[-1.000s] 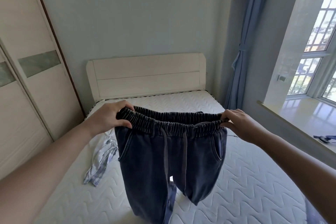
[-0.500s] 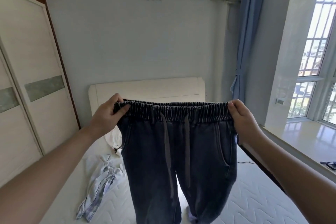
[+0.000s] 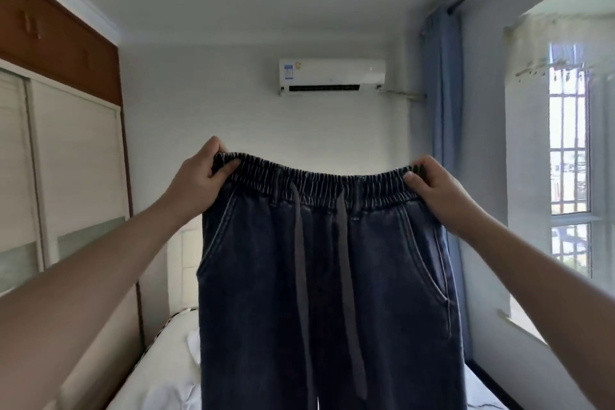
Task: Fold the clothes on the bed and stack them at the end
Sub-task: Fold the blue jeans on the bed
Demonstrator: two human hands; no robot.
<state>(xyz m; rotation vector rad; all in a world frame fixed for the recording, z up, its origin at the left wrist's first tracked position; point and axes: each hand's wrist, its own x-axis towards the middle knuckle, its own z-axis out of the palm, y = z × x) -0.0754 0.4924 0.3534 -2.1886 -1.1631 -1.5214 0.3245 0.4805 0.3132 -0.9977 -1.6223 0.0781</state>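
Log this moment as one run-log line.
step: pre-fold | left hand: pinches waistband | right hand: pinches waistband | jeans: hanging, spread, above bed

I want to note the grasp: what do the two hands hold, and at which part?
Both hold the dark denim trousers up by the elastic waistband: left hand pinches its left end, right hand its right end.

Matt dark denim trousers (image 3: 329, 293), ribbed elastic waistband (image 3: 319, 185); glossy white plastic air conditioner (image 3: 332, 76); wooden wardrobe (image 3: 63, 150).
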